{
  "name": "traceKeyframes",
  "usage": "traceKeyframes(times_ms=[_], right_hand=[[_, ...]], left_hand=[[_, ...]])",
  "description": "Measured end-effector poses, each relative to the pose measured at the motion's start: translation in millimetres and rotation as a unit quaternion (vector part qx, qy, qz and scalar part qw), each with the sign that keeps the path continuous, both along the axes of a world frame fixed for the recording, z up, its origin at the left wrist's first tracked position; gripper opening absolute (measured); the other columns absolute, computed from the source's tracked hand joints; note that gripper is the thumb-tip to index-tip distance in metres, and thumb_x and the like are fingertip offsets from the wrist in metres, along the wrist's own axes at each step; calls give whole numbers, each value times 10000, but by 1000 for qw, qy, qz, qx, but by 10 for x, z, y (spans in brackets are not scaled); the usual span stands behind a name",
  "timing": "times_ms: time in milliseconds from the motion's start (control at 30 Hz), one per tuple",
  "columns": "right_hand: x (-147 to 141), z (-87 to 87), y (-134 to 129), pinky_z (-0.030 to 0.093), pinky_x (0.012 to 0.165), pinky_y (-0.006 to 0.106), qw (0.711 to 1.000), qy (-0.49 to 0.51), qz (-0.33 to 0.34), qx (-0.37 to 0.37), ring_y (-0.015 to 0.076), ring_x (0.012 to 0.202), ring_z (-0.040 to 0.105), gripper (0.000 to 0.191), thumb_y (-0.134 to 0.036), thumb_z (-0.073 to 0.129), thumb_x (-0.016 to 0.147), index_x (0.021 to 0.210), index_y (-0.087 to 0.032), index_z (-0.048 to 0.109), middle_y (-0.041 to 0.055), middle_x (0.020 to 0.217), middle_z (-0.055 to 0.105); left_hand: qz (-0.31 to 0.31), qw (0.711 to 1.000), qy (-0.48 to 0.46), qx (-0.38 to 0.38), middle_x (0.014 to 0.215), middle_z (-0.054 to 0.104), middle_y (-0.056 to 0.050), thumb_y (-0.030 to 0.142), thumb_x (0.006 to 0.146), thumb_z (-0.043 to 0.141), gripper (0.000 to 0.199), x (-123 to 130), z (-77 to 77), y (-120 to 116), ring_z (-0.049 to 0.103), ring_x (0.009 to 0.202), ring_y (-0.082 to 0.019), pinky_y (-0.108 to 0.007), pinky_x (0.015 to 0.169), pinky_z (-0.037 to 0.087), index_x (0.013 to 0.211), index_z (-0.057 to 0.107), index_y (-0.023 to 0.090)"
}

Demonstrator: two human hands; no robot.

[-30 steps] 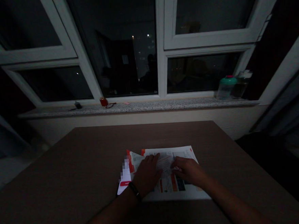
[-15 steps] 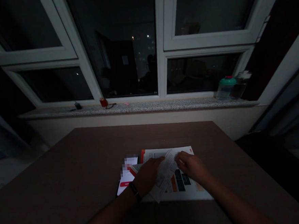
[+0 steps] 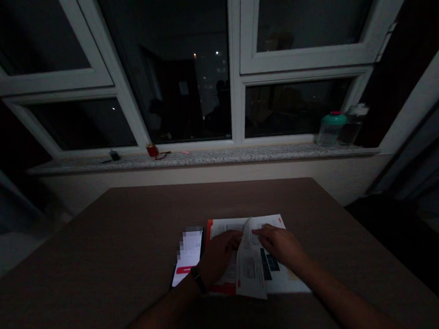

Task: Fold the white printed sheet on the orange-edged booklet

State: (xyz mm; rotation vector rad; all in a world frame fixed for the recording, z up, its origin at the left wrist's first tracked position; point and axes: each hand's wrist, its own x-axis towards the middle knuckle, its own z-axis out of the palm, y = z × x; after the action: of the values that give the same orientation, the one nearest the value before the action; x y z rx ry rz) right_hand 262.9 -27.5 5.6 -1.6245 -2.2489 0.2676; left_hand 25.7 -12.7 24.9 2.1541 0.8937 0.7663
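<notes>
The booklet point(image 3: 293, 283) lies on the worktop point(image 3: 144, 220), one page point(image 3: 250, 272) of it raised and curling. The left hand point(image 3: 219, 255), partly curled, is at the page's left side; the right hand point(image 3: 280, 244), bent, is at its right. Whether either pinches paper, I cannot tell. A light, even touch should avoid creasing. Beyond the booklet, to its right, stand a teal-lidded bottle point(image 3: 332, 130) and a second bottle point(image 3: 352, 126), contents too dim to tell.

Smartphone point(image 3: 189, 258) lies on the table point(image 3: 222, 199), left of the booklet point(image 3: 282, 283). Beyond the table's far edge: windowsill point(image 3: 241, 154), two bottles point(image 3: 330, 130) at its right end.
</notes>
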Motion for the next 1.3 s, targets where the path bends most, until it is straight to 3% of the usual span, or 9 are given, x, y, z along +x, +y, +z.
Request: traceKeyframes(times_ms=[200, 333, 600, 800, 967, 1133, 1300], right_hand=[[-27, -39, 16, 465, 805, 292, 998, 54, 2, 7, 201, 943, 665, 295, -284, 456, 955, 1170, -252, 656, 62, 1094, 686], [-21, -36, 1, 466, 719, 280, 995, 97, -23, 33, 191, 821, 663, 229, -305, 471, 941, 1072, -220, 639, 54, 986, 701], [-91, 24, -67, 463, 733, 257, 995, 49, 76, 38, 176, 844, 661, 382, -217, 453, 946, 1306, -305, 546, 37, 1045, 660], [-57, 14, -36, 452, 696, 243, 997, 42, 41, 47, 164, 798, 660, 246, -206, 471, 939, 1073, -266, 669, 29, 983, 647], [-17, -2, -34, 452, 697, 244, 995, 77, 12, 69, 158, 789, 648, 228, -196, 476, 922, 1016, -245, 678, 28, 966, 652], [35, -1, -34, 442, 675, 258, 993, 73, -41, 85, 158, 735, 638, 259, -202, 446, 917, 1025, -241, 679, 29, 961, 656], [77, -7, -25, 427, 670, 259, 995, 41, -67, 58, 148, 721, 652, 289, -192, 438, 905, 1020, -280, 689, 2, 989, 665]], left_hand=[[-2, 999, 31, -12, 1118, 664, -18, 61, 802, 522, 476, 22, -35, -22, 619, 982, -179, -304, 870, 488, 1245, 557, 233], [-13, 999, 30, 5, 1180, 644, -19, 101, 905, 444, 395, 30, 27, -59, 603, 1054, -175, -309, 919, 464, 1256, 545, 249], [-31, 994, 93, 38, 1257, 619, -22, 126, 935, 434, 400, 36, 23, -85, 592, 1124, -184, -330, 963, 450, 1306, 502, 261], [-19, 992, 112, 55, 1262, 621, -60, 209, 967, 447, 395, 13, -14, -92, 605, 1101, -210, -345, 934, 470, 1362, 458, 227], [6, 987, 122, 107, 1254, 617, -75, 282, 1029, 343, 344, -31, -63, -52, 574, 1130, -218, -386, 994, 431, 1317, 511, 200], [56, 969, 187, 150, 1160, 624, -73, 207, 970, 477, 261, -60, -49, -20, 558, 1077, -241, -413, 972, 432, 1210, 580, 200], [54, 954, 237, 176, 1119, 593, -72, 181, 920, 560, 254, -65, -24, -18, 537, 1026, -250, -413, 925, 448, 1168, 605, 212]])
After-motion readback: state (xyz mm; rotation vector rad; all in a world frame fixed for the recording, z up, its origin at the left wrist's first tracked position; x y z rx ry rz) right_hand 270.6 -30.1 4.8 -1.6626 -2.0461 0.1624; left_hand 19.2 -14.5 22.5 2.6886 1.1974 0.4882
